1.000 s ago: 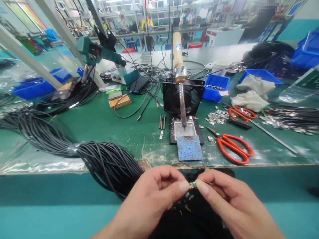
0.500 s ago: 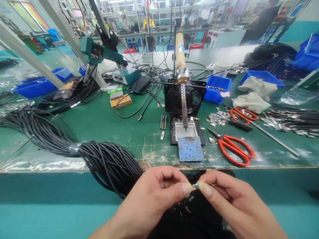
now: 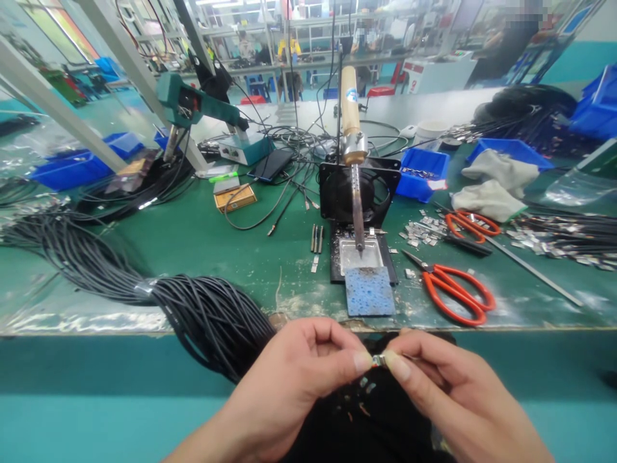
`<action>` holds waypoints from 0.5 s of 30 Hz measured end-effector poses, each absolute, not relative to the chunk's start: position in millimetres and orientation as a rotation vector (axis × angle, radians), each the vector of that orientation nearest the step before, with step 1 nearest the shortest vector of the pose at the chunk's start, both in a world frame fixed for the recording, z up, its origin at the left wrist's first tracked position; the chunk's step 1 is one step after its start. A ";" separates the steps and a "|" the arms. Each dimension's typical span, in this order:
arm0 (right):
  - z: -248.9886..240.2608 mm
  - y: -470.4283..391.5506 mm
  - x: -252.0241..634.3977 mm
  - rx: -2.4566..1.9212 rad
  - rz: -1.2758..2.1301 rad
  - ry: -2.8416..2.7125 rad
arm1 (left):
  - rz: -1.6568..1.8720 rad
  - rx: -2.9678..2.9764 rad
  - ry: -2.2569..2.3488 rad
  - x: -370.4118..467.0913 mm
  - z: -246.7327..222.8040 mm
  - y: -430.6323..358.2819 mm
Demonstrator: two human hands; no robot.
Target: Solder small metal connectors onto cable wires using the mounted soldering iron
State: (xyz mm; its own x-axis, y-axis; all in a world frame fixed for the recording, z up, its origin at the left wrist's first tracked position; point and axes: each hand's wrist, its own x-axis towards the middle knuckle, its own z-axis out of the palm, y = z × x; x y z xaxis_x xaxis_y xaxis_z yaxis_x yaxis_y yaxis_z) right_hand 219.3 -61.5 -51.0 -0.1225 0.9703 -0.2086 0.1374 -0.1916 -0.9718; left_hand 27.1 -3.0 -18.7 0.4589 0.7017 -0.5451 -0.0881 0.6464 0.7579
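My left hand [image 3: 313, 370] and my right hand [image 3: 453, 379] meet in front of the bench edge, thumbs and forefingers pinched. Between their fingertips shows a small metal connector [image 3: 378, 361] with specks of red and white at its left end. Both hands grip it, one from each side; most of it is hidden by the fingers. To the left, a thick bundle of black cables [image 3: 207, 315] hangs over the edge close to my left wrist. Small metal scraps [image 3: 367, 386] lie on the dark cloth below my hands.
A soldering iron [image 3: 355, 193] stands tip down above a metal tray, with a blue sponge [image 3: 370, 292] in front. Red-handled scissors [image 3: 457, 292] and loose metal connector pieces [image 3: 427, 231] lie to the right. A black fan [image 3: 380, 186], blue bin [image 3: 423, 173] and gloves [image 3: 489, 199] sit behind.
My hands stay pinched on the connector, almost unmoved. The left hand is raised very slightly, and the view has shifted a little.
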 end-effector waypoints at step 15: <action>-50.8 -57.2 221.7 -1.375 1.449 -1.347 | 0.494 0.818 0.982 26.3 -23.5 1.7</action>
State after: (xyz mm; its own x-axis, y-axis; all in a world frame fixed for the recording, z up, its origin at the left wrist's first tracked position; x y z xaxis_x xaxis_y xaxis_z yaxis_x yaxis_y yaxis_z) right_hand 221.7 -57.2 -50.8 -0.1755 0.9585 -0.2247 0.1540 -0.1988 -0.9679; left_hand 26.3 1.7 -23.5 0.4851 0.6955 -0.5300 -0.0109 0.6108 0.7917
